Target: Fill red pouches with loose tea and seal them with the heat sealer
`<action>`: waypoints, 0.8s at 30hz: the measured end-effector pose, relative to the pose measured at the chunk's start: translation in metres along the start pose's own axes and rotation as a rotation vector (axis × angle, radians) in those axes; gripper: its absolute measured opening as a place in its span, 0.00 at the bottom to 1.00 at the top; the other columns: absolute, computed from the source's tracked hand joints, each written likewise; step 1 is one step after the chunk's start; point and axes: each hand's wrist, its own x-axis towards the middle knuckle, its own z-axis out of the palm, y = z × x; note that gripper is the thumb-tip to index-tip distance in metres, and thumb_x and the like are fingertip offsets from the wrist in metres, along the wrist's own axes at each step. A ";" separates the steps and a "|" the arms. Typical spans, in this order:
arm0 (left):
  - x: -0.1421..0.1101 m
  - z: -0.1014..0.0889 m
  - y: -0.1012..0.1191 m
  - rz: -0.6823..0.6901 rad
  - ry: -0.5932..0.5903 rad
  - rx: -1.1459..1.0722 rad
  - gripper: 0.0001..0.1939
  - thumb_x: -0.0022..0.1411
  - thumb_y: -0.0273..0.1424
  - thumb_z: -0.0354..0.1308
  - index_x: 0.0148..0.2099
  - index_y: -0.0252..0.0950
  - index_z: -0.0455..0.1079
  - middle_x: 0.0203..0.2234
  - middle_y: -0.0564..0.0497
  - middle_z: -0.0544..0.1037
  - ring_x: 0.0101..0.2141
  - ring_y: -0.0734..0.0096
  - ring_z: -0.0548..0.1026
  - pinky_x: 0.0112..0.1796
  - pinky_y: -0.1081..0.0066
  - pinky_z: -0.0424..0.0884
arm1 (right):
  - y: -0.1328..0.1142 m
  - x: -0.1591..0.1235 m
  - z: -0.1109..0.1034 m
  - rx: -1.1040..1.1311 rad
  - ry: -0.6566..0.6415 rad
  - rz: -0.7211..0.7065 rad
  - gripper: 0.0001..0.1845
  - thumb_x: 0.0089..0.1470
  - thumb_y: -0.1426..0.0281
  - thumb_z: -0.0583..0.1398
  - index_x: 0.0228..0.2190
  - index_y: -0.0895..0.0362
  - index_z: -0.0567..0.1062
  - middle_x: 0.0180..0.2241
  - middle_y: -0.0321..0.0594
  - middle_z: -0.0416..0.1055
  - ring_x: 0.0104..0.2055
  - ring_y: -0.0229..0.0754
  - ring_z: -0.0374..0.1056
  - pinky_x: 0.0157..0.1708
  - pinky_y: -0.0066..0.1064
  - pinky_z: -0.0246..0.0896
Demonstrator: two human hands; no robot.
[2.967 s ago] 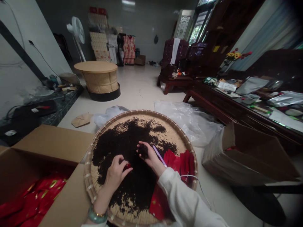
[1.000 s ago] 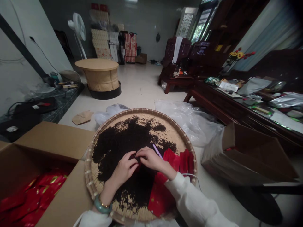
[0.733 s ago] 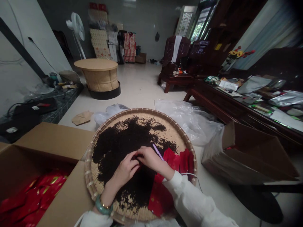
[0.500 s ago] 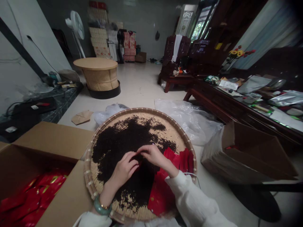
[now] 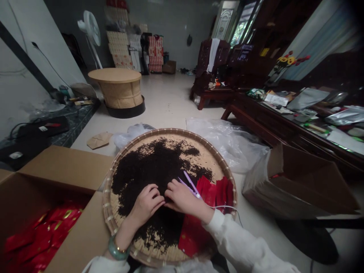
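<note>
My left hand (image 5: 144,205), a green bangle at its wrist, is curled low over the dark loose tea leaves (image 5: 153,163). Its fingers are closed around a small red packet seen in it earlier; the packet is now hidden. Fingertips of my right hand (image 5: 183,198) meet those of the left, closed on something I cannot make out. The leaves lie spread over a round bamboo tray (image 5: 107,206). Just beyond my right hand rests a purple two-armed tool like a hair straightener (image 5: 191,183), with a white cord. Flat red packets (image 5: 192,237) and upright red packets (image 5: 207,186) lie at the tray's right side.
Left of the tray stands an open cardboard box (image 5: 68,167) holding several red packets (image 5: 45,235). At the right is another open box (image 5: 298,185). Clear plastic sheeting (image 5: 227,144) lies beyond the tray. A dark wooden table (image 5: 261,125) carries clutter.
The right hand, open with tea leaves in it three seconds ago, has come to the left hand and closed there. Just now both hands have lowered slightly, and the purple tool shows more fully.
</note>
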 end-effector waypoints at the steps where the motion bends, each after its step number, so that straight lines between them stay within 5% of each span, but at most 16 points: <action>1: -0.001 -0.001 0.000 0.013 -0.016 0.032 0.06 0.63 0.28 0.55 0.34 0.38 0.73 0.28 0.49 0.73 0.42 0.59 0.69 0.42 0.61 0.73 | 0.000 0.000 0.002 -0.028 -0.025 0.003 0.13 0.52 0.60 0.64 0.33 0.57 0.77 0.36 0.46 0.69 0.41 0.48 0.62 0.35 0.34 0.58; 10: -0.001 -0.007 0.001 0.128 -0.097 0.096 0.07 0.62 0.28 0.57 0.30 0.38 0.70 0.31 0.50 0.73 0.48 0.58 0.69 0.49 0.53 0.68 | -0.011 0.008 0.013 0.010 -0.352 0.090 0.23 0.50 0.49 0.62 0.38 0.54 0.79 0.37 0.45 0.73 0.36 0.48 0.71 0.29 0.32 0.63; 18: 0.005 -0.021 0.006 0.098 -0.168 0.161 0.05 0.61 0.29 0.58 0.31 0.39 0.71 0.28 0.52 0.74 0.48 0.58 0.70 0.55 0.52 0.61 | -0.011 0.006 -0.007 -0.153 -0.259 0.052 0.07 0.55 0.73 0.60 0.33 0.58 0.79 0.35 0.47 0.73 0.39 0.49 0.70 0.27 0.32 0.64; 24: 0.013 -0.023 0.006 0.025 -0.298 0.124 0.03 0.57 0.29 0.62 0.30 0.39 0.73 0.28 0.51 0.77 0.51 0.53 0.69 0.57 0.46 0.56 | -0.015 0.005 -0.019 -0.170 -0.271 0.000 0.08 0.56 0.76 0.58 0.32 0.58 0.79 0.34 0.47 0.73 0.38 0.49 0.70 0.26 0.32 0.63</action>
